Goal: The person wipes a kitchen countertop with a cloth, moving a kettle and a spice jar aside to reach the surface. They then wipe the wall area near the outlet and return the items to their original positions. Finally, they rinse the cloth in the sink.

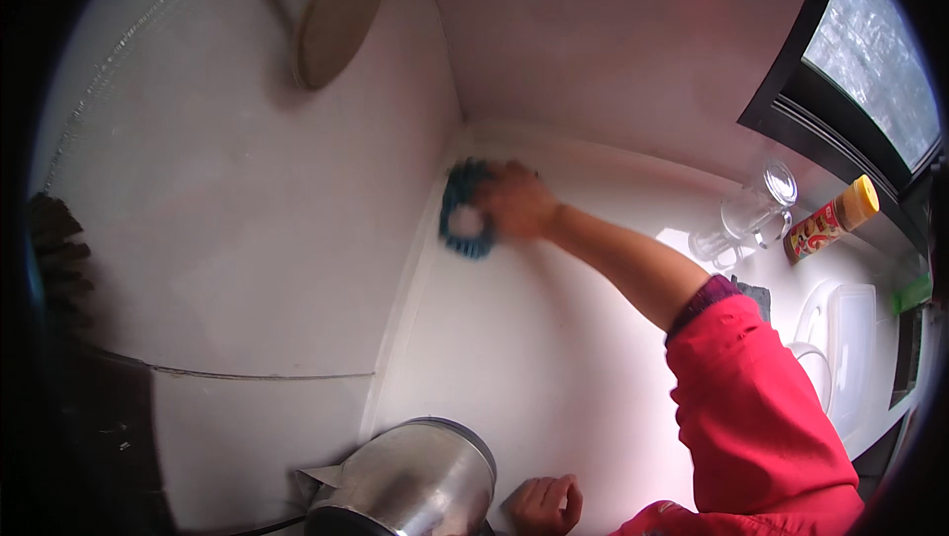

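Observation:
My right hand (519,198), blurred by motion, reaches to the counter's back corner and holds a teal ring-shaped thing (463,235) with a ridged edge. A pale round patch shows in its middle; its exact kind is unclear. The thing lies against the white counter (504,336), beside the foot of the left wall. At the bottom, my left hand (547,505) has curled fingers, close to the right side of a steel kettle (415,473). Whether anything is inside those fingers cannot be made out. The kettle is cut off by the lower frame edge, its spout facing left.
On the right stand a clear glass mug (752,210) and a yellow-capped jar (827,224) below a black-framed window (875,54). A grey cloth (755,300) and a translucent plastic container (852,350) lie nearer. A round board (341,17) hangs on the left wall.

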The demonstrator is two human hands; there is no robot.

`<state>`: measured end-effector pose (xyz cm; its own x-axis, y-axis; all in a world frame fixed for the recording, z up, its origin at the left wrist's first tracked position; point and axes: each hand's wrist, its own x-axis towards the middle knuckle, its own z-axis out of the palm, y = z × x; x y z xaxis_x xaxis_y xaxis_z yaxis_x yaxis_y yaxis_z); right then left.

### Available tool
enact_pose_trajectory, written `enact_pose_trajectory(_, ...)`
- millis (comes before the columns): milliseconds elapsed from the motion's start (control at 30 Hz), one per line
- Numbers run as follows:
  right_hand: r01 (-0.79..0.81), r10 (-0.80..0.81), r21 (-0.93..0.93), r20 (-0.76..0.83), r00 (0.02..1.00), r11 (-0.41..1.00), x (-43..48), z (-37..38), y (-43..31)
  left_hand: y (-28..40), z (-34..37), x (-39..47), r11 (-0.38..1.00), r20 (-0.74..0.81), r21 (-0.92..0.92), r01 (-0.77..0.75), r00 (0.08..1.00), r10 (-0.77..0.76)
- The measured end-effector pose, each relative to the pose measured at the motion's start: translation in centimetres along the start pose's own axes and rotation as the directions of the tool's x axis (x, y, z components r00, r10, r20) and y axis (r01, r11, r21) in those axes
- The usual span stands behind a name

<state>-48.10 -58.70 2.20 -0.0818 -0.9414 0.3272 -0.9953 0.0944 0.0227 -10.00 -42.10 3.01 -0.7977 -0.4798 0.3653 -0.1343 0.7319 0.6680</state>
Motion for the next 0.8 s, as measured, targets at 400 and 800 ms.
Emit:
enact_pose_trajectory(400,0.266,-0.289,0.345,0.015,0.957,0.9,-3.2,-2.7,-6.7,0.2,-0.6,0.6,0.999,-0.059,-0.048,0.01,0.998,-0.013)
enact_pose_trajectory(800,-0.209,0.173,-0.222,-0.174,0.969,0.952,3.9,1.1,4.8,-0.8,0.6,-1.2,0.999,-0.01,0.041,-0.007,1.0,0.007)
